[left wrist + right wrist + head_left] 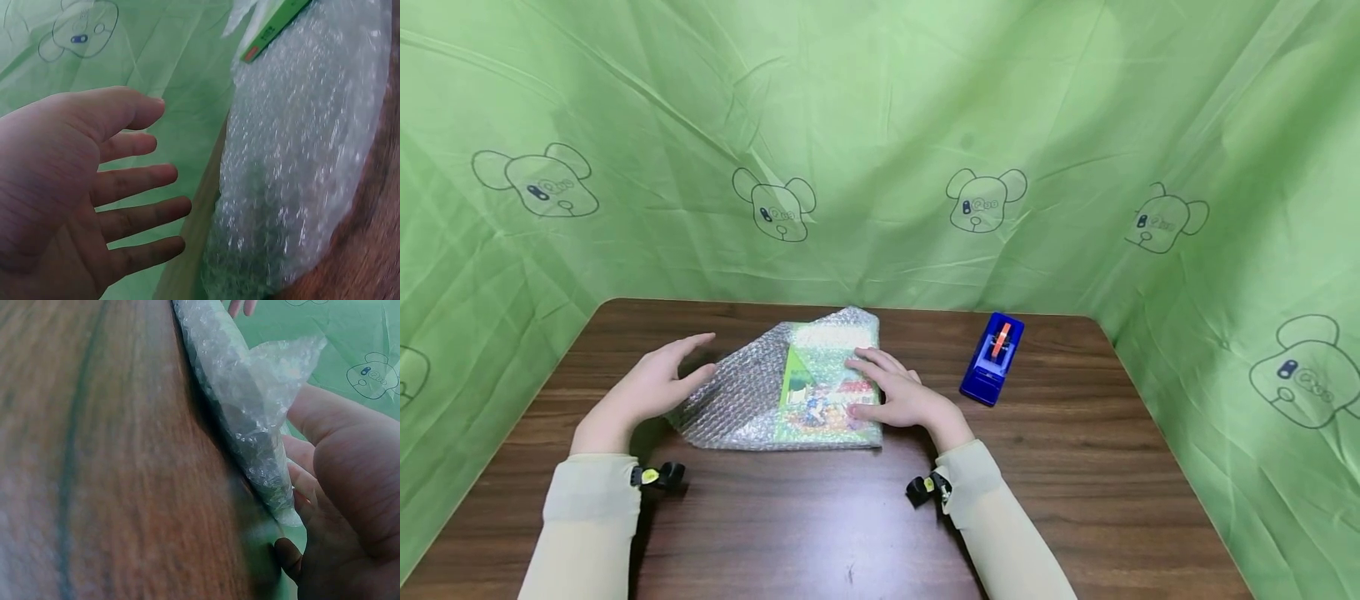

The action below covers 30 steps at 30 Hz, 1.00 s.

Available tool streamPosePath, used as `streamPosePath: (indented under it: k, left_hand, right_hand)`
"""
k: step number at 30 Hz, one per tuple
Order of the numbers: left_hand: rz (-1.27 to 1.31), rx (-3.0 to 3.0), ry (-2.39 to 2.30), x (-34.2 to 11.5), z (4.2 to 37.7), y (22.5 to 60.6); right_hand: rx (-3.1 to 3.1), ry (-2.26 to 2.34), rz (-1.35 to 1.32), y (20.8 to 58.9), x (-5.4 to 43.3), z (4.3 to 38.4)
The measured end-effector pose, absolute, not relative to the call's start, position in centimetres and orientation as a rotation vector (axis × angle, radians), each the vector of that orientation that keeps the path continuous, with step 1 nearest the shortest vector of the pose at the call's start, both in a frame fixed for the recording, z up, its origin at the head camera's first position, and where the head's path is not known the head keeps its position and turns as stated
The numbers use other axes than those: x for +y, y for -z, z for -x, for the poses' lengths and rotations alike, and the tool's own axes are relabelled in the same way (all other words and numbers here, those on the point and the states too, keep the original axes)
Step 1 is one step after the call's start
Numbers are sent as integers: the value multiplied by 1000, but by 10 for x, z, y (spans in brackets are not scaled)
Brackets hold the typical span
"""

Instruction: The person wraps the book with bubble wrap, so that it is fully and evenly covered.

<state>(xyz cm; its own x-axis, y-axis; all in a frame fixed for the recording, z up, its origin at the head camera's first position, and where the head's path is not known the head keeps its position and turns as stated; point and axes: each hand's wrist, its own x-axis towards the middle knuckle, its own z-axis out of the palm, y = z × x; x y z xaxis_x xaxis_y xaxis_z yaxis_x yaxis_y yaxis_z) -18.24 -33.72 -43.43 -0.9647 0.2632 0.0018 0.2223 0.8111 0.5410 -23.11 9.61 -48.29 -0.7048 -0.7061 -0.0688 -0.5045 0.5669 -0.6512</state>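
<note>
Lying on the dark wood-grain table (1075,492), the flat, green-edged book (816,392) in front of you sits at the right part of a sheet of bubble wrap (737,400), whose clear, pimpled plastic shines over the printed cover and tapers to your left. Your left hand (658,383) is spread, fingers extended and holding nothing, beside the tapered end; your right hand (902,393) rests over the book's right edge, fingers loosely extended and touching the wrap, without an evident grip. A smooth blue tape dispenser (992,358), oblong with an orange insert, appears only in the head view, right of the book. The left wrist view alone reveals a lettered green corner; the right wrist view alone, a crumpled flap (281,375) rising beside your right thumb.
</note>
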Motion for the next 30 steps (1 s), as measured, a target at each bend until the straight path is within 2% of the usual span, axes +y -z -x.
streamPosePath:
  k: [30]
  left_hand:
    - [-330, 2854, -857, -351, 184, 447]
  right_hand:
    - [2476, 899, 977, 481, 95, 231]
